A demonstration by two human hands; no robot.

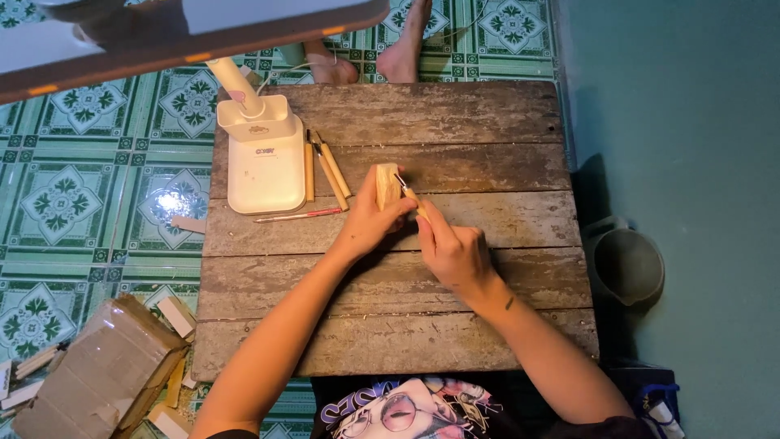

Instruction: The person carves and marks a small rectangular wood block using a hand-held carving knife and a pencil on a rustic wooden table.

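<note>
My left hand (370, 223) grips a small pale wooden block (387, 184) and holds it upright on the worn plank table (487, 130). My right hand (453, 248) is closed around a carving tool with a wooden handle (416, 203). The tool's thin metal tip (400, 180) touches the right side of the block near its top. Both hands meet just right of the table's middle.
A white desk lamp base (264, 162) stands at the table's back left. Beside it lie several wooden-handled carving tools (329, 172) and a pencil (296, 215). A cardboard box (106, 374) sits on the tiled floor at left, a grey bucket (626, 264) at right. Another person's bare feet (370, 57) rest beyond the table.
</note>
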